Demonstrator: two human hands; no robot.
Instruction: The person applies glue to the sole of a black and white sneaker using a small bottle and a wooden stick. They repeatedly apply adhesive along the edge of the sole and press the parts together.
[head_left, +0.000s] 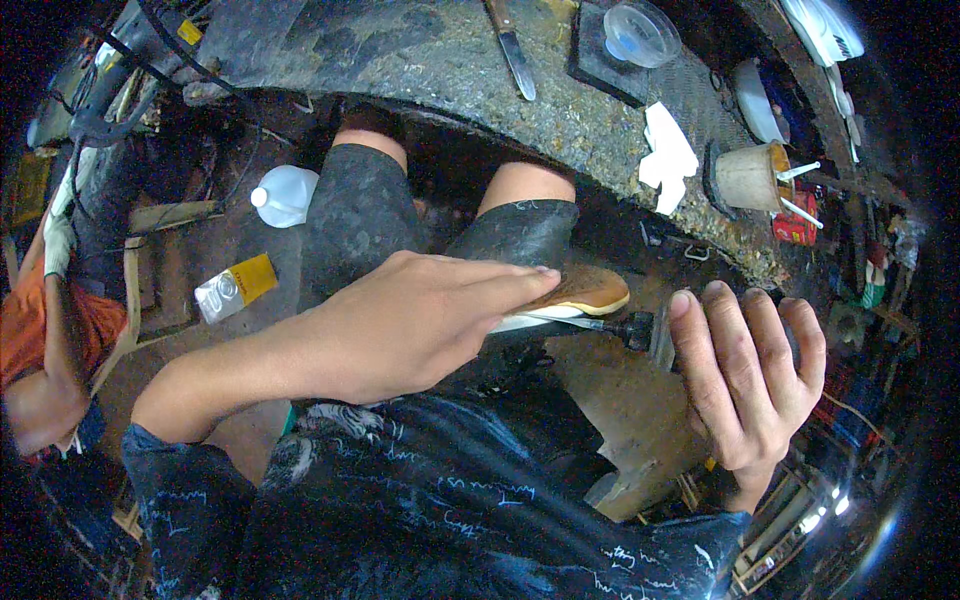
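Note:
My left hand [420, 315] lies closed over a shoe or sandal piece [600, 287] with a brown top and a pale lower edge. Its fingers press on the brown top, and the hand hides most of the piece. On the right, my right hand [745, 375] grips a small clear bottle [660, 338] with a black ribbed collar; the fingers cover much of its body. A thin, pale nozzle [575, 321] points left from the collar and meets the lower edge of the shoe piece, close to my left fingertips.
Ahead runs a rough, stained workbench [440, 60]. On it are a knife [515, 62], a clear round tub [642, 35], white scraps [665, 160] and a dirty cup [745, 178] with sticks. A plastic jug [286, 196] stands left of my knees. Another person [60, 320] is at far left.

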